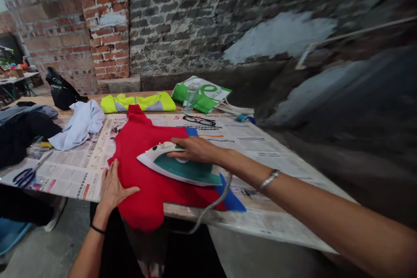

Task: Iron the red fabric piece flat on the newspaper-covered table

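"Red garment [153, 200] first: where is it, and how far has the pressing got?"

"Spread out at the near edge of the worktop [276, 152], with its lower part hanging over. I'd call it midway: the iron [182, 167] sits on the body, pointing left, and the cloth around it looks fairly smooth."

"And the hands?"

"The right hand [195, 147] is wrapped around the iron's handle. The left hand [114, 191] has its fingers spread on the garment's left side, clutching nothing that I can make out; perhaps it steadies the cloth."

"What's left, then?"

"Probably the overhanging part, which can't be pressed where it hangs, and maybe the blue trim [235, 200] on the right. The underside is hidden, so I can't tell about that."

"Anything waiting beyond it?"

"Hard to say. A white cloth [83, 124] and some dark clothes [26, 128] lie crumpled to the left, seemingly unpressed. The yellow vest [138, 103] behind lies flatter, but whether it's finished I can't judge."
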The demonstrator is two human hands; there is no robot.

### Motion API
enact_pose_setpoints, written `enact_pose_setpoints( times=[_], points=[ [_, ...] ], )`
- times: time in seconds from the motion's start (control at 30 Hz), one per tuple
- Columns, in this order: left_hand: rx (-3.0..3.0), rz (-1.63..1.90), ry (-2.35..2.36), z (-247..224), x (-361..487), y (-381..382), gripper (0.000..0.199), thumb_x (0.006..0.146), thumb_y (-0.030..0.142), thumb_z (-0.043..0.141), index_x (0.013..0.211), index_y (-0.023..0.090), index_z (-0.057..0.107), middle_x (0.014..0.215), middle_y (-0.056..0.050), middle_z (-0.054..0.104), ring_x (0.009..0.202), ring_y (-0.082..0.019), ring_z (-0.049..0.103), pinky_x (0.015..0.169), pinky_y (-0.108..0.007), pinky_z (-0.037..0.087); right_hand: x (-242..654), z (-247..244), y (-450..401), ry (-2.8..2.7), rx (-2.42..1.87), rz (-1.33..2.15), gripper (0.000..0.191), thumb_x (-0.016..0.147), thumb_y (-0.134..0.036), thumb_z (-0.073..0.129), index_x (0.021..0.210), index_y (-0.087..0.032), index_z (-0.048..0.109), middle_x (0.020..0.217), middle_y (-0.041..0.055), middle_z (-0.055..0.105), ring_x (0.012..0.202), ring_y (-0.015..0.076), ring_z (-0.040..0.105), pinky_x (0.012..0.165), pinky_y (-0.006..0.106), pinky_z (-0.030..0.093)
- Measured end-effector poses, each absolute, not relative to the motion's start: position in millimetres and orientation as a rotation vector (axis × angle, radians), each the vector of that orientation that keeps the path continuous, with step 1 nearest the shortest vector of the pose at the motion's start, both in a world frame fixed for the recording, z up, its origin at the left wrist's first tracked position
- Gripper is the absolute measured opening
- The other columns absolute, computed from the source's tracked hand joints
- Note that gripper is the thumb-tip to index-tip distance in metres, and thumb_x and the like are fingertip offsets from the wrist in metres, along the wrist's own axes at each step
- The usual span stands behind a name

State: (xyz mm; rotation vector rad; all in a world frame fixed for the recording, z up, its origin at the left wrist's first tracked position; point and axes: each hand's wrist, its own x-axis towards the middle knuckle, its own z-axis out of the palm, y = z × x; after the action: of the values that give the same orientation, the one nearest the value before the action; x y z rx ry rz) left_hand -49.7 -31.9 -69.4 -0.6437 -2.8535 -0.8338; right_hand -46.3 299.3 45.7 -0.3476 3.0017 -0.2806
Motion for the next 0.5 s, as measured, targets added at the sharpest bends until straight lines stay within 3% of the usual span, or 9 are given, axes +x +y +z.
enact_pose_setpoints(
  times=[0.17, 0.33, 0.5],
  points=[
    [-0.635, -0.806, -2.846, -72.0, -52.3, -33.1, 0.112, 0.072, 0.057, 0.082, 0.159, 0.018, 0.021, 0.161, -0.022, 0.039, 0.150, -0.037, 0.037, 0.124, -0.059, 0.026, -61.1, 50.4, 269.7, 3.082, -0.334, -0.191, 0.037, 0.098, -0.057, 0.055, 0.109, -0.023, 0.064, 0.087, 0.0077, 0.073, 0.082, 0.0259, 0.069, 0.060, 0.028, 0.033],
    [-0.670, -0.775, -2.818, -73.7, -56.1, -37.2, 0.110, 0.074, 0.056, 0.081, 0.158, 0.017, 0.022, 0.161, -0.022, 0.040, 0.150, -0.036, 0.037, 0.124, -0.057, 0.028, -32.1, 54.0, 260.7, 2.937, -0.667, -0.234, 0.039, 0.097, -0.062, 0.056, 0.099, -0.024, 0.061, 0.074, 0.0031, 0.068, 0.072, 0.0223, 0.066, 0.058, 0.028, 0.027],
    [-0.693, -0.763, -2.805, -75.2, -58.7, -36.4, 0.110, 0.074, 0.059, 0.080, 0.158, 0.016, 0.023, 0.161, -0.022, 0.041, 0.150, -0.036, 0.038, 0.124, -0.057, 0.028, -24.3, 51.1, 287.9, 2.950, -0.527, -0.159, 0.045, 0.093, -0.067, 0.059, 0.093, -0.023, 0.062, 0.075, 0.0053, 0.070, 0.072, 0.0234, 0.066, 0.058, 0.028, 0.028]
  ],
)
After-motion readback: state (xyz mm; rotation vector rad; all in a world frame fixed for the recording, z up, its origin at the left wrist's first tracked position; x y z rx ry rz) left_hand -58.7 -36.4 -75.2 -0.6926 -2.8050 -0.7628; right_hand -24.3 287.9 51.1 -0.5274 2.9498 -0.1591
